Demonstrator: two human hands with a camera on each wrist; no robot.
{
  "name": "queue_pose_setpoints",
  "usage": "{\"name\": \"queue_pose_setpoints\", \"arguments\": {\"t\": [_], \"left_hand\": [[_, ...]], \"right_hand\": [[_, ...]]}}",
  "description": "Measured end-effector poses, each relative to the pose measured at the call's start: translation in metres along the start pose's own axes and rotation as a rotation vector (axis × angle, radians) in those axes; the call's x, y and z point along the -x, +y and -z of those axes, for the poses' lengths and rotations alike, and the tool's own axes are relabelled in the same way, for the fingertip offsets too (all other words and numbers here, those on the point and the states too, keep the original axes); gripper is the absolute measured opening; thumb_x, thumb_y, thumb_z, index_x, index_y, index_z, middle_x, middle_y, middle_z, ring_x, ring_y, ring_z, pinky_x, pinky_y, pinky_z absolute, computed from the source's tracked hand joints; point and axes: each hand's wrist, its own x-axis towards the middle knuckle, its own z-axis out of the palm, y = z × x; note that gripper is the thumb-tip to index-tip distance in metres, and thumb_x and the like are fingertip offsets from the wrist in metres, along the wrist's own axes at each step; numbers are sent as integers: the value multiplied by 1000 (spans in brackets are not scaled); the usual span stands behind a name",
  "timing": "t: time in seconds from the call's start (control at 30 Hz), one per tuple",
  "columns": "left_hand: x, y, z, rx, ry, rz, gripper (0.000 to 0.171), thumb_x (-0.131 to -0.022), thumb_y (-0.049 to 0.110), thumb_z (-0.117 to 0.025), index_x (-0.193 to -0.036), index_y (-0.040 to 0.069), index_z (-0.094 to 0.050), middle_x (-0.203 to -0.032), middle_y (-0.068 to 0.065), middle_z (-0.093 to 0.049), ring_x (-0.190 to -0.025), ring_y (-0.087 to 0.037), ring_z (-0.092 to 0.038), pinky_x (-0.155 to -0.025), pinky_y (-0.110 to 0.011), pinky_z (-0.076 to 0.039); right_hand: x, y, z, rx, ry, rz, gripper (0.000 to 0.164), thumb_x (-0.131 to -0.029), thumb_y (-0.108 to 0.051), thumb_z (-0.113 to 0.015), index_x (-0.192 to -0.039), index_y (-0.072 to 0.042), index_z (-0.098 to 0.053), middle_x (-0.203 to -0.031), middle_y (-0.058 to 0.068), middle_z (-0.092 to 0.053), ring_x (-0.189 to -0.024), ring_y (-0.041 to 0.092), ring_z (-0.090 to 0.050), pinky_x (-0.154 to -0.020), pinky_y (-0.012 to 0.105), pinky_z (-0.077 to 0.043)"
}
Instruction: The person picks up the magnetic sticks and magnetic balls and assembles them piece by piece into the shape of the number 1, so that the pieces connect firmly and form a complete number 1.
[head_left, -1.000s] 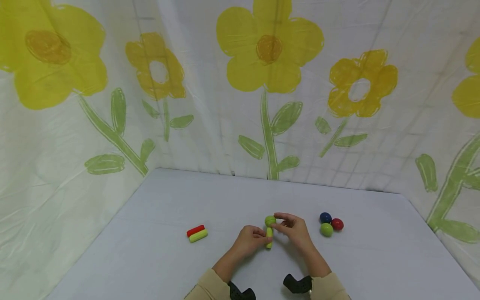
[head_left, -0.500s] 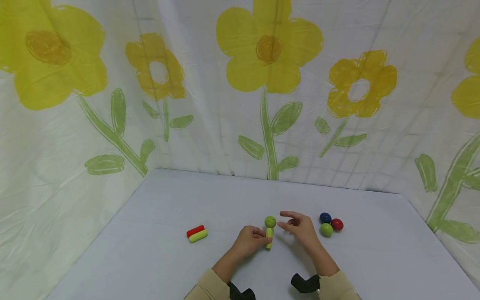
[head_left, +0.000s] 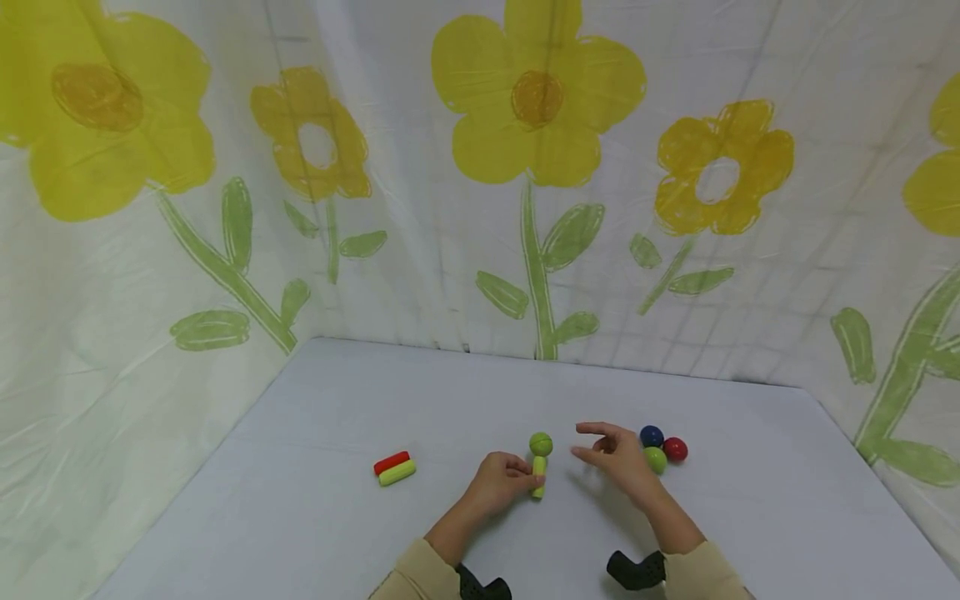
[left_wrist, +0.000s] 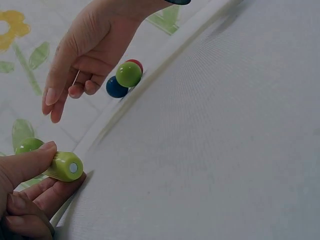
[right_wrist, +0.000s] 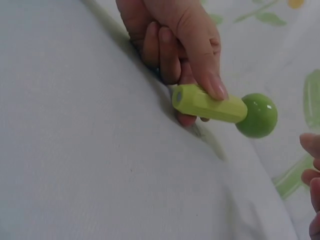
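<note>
In my head view, I see the left hand [head_left: 495, 483] pinch a yellow-green stick [head_left: 539, 467], with a green ball [head_left: 541, 443] just past its fingers. The right hand [head_left: 619, 460] has its fingers apart, near a blue ball [head_left: 652, 436]. My left wrist view shows the stick's flat end by the left fingers; my right wrist view, the green ball touching the stick.

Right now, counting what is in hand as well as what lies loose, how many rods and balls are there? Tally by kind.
Rods: 3 (held yellow-green rod, loose yellow-green rod, red rod)
Balls: 4 (green ball at the held rod's end, loose green ball, blue ball, red ball)
Total: 7
</note>
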Motion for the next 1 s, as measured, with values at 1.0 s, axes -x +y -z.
{"name": "queue_pose_setpoints", "arguments": {"t": [1.0], "left_hand": [[1, 2, 1, -4, -17, 3, 20, -83, 10, -77, -89, -7, -68, -80, -9, -70, -73, -11, -61, -65, -27, -48]], "right_hand": [[16, 16, 61, 176, 28, 28, 43, -84, -17, -77, -120, 3, -65, -97, 13, -64, -75, 12, -53, -63, 26, -43]]}}
